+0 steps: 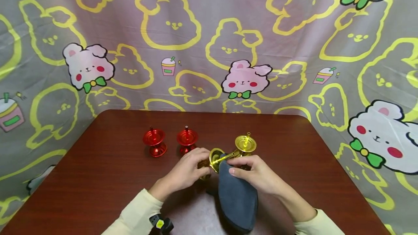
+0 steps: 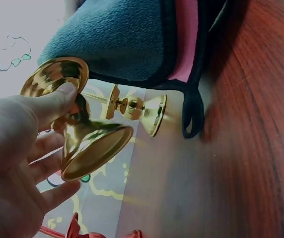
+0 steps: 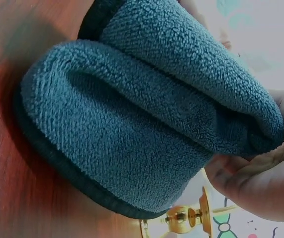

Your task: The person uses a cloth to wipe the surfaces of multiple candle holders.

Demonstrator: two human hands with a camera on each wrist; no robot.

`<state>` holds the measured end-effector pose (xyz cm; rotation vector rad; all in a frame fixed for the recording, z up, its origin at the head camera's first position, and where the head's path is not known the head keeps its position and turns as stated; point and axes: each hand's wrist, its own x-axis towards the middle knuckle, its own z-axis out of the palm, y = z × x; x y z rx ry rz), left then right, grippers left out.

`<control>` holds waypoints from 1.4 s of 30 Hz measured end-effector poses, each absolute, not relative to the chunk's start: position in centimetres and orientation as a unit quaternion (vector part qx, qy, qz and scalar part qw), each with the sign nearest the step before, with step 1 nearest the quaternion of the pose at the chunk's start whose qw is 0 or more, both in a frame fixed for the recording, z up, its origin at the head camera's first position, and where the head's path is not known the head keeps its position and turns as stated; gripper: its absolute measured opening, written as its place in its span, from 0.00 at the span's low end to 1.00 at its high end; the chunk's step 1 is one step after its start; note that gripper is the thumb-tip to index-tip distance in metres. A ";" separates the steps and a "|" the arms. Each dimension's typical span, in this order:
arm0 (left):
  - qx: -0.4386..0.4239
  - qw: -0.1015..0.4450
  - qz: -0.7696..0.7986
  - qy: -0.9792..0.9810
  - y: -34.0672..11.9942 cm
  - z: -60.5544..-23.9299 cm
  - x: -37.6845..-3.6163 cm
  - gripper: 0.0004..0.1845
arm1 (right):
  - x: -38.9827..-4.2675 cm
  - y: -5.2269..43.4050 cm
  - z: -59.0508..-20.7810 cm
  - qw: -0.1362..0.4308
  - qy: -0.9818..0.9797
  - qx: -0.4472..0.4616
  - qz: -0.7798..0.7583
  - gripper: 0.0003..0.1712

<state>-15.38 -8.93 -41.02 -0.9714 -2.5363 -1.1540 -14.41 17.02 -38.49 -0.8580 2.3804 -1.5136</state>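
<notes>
My left hand [image 1: 189, 168] grips a shiny gold candle holder [image 2: 95, 148] by its stem, thumb at the cup. In the head view the holder is tilted, its thin spike pointing to the right. A blue-grey towelling cloth [image 1: 238, 200] hangs folded from my right hand [image 1: 258, 177], pinched between thumb and fingers beside the spike. The cloth overlaps part of the cup. In the left wrist view its pink inner side [image 2: 185, 39] and a dark hanging loop [image 2: 193, 114] show. A second gold candle holder [image 1: 245, 143] stands upright just beyond my right hand.
Two red candle holders, one at the left [image 1: 155, 139] and one nearer the middle [image 1: 187, 138], stand upright on the dark red-brown table [image 1: 107, 148]. Behind the table hangs a grey curtain [image 1: 192, 17] printed with cartoon bears and rabbits.
</notes>
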 end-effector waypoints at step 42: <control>-0.331 -0.078 -0.527 -0.779 -9.0 -41.3 -15.5 0.11 | -14.6 18.0 -38.2 0.129 0.797 -0.312 -0.501 0.16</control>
